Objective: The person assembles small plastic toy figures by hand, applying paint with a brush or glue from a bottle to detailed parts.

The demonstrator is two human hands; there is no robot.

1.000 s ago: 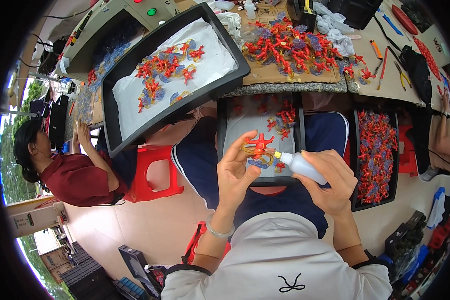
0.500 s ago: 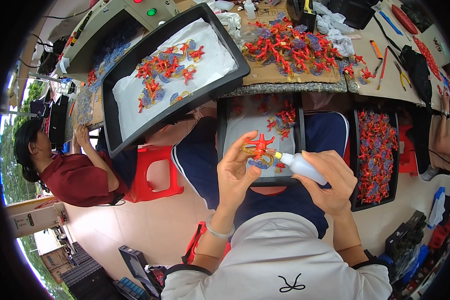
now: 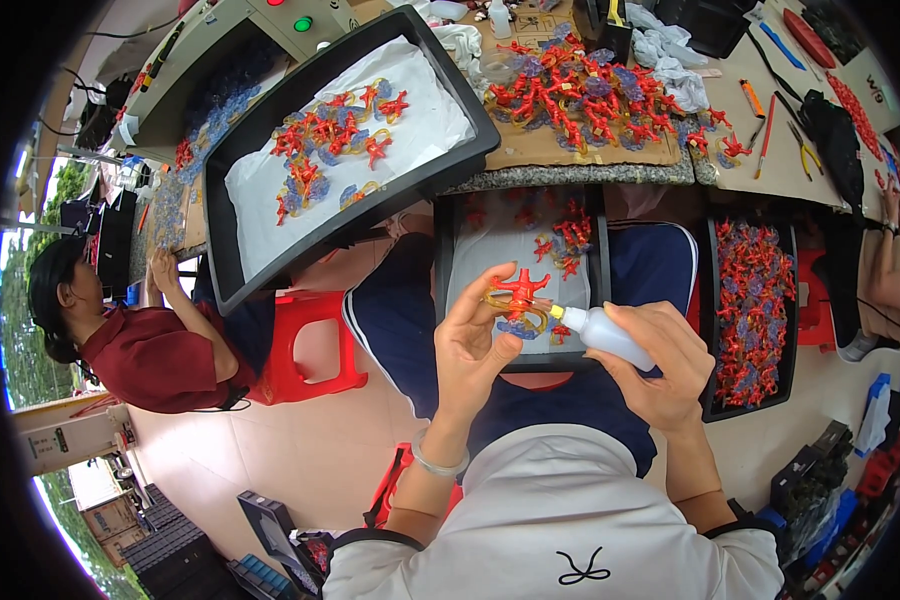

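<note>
Between the thumb and fingers of my left hand [image 3: 473, 345] is a small plastic figure [image 3: 521, 292], red on top with amber loops and a translucent blue part below. My right hand [image 3: 663, 360] is wrapped round a white squeeze bottle [image 3: 615, 338] lying nearly level. Its yellow-banded nozzle points left and meets or almost meets the figure's right side; exact contact is too small to tell. Beneath my hands, a black tray [image 3: 599, 250] lined with white sheet rests over my lap, holding several similar red figures [image 3: 572, 237].
A tilted black tray [image 3: 232, 262] with more figures stands left. On the bench lies a large heap of figures [image 3: 590, 95], with pliers [image 3: 806, 150] farther right. Another full black tray [image 3: 753, 310] is to my right. A co-worker in a dark red shirt [image 3: 160, 355] sits left.
</note>
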